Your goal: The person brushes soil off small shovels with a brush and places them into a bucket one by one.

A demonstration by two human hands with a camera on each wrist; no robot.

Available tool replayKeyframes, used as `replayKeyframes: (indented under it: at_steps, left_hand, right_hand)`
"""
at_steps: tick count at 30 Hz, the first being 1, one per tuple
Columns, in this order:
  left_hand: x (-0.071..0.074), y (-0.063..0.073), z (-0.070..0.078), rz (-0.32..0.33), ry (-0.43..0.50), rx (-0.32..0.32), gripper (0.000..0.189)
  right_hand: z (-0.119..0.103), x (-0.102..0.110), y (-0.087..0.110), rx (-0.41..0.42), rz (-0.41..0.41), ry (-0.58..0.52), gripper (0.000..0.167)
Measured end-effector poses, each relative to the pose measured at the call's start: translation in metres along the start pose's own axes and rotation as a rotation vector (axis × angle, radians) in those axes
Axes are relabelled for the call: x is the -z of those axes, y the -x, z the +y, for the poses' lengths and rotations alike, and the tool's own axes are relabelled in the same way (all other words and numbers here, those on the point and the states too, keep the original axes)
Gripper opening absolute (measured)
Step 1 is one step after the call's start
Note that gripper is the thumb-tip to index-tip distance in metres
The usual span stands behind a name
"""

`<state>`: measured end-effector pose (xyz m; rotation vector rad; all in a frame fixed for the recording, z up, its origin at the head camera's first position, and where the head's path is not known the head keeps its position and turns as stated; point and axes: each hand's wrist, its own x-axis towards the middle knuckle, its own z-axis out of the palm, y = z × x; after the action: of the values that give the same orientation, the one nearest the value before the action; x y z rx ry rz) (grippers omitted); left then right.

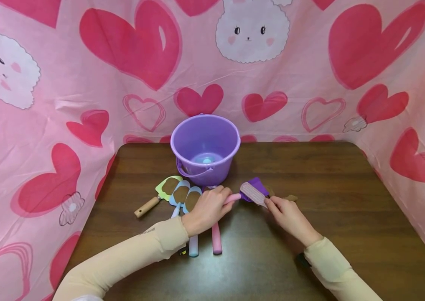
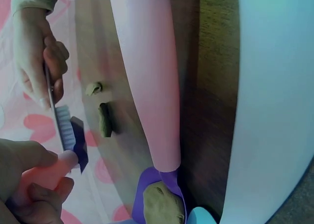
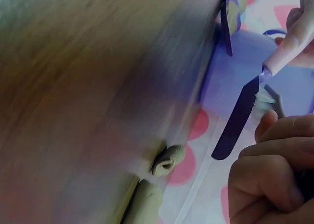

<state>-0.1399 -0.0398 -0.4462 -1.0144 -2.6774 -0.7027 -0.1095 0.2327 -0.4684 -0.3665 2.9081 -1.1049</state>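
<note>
My left hand [image 1: 210, 209] grips the pink handle [image 1: 232, 198] of a toy shovel with a flat purple blade [image 1: 259, 184]. My right hand [image 1: 291, 215] holds a pale pink brush [image 1: 253, 193] over that blade. In the right wrist view its white bristles [image 3: 265, 100] are right at the purple blade's face. Left of and below my left hand lie other toy shovels: a green one [image 1: 162, 188] with a wooden handle, blue ones [image 1: 184, 184], and a purple one [image 2: 140, 197] with a pink handle. Brown clay [image 2: 162, 204] sits on their blades.
A purple bucket [image 1: 204, 171] stands at the back of the brown table [image 1: 347, 217], a small light-blue thing [image 1: 207, 160] inside it. Brown clay pieces [image 2: 105, 120] lie beyond the right hand. A pink heart-patterned cloth [image 1: 291, 75] hangs around the table.
</note>
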Motion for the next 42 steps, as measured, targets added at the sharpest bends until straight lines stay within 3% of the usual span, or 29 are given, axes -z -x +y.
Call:
replayKeyframes:
  at_steps: [12,20,31,39,42]
  left_hand:
    - [0.001,0.0,0.0,-0.004,0.014,0.004,0.014]
    - [0.0,0.002,-0.001,-0.004,0.004,0.021,0.013]
    - [0.0,0.005,-0.003,0.028,0.004,0.004,0.012]
    - [0.0,0.004,-0.002,0.035,0.002,0.006,0.011]
    - [0.0,0.004,-0.002,0.037,0.008,0.003,0.011]
  right_hand:
    - [0.006,0.015,0.0,-0.149,0.093,0.063,0.038]
    - [0.001,0.007,0.003,-0.029,-0.002,0.032,0.032]
    - [0.01,0.015,0.003,-0.155,0.086,0.064,0.037]
    - [0.006,0.005,0.002,-0.016,0.044,0.028,0.032]
    - [0.007,0.004,0.001,-0.018,0.034,0.022,0.031]
